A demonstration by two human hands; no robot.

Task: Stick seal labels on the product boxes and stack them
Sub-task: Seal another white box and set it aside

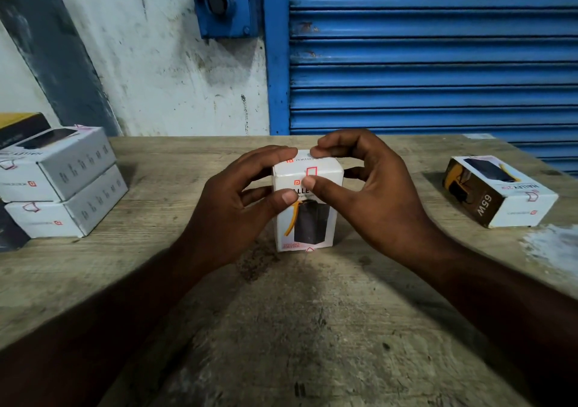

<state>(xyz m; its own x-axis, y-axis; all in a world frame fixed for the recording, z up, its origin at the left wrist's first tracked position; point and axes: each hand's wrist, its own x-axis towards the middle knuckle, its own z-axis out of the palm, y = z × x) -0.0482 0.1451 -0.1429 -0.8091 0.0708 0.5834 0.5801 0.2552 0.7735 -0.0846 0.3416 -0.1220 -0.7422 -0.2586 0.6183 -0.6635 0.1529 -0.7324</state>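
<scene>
L hand (231,200) & R hand (375,193) gripped 1 upright box (312,225), seal label (310,172) atop; 2 stacked boxes (62,184) sat left, 1 lone box (500,197) right.

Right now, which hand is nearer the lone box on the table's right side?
Right. The right hand grips the upright box, left of the lone box; the left hand is farther left.

Looks like a small shop or storeroom packing spot: blue steel roller shutter (431,62) with its crank housing (223,2) bolted beside it, stained whitewashed wall (162,71). Rough, worn wooden bench (312,328) carries identical retail cartons: stack of two boxes (59,184) at left, loose box (500,193) at right.
</scene>
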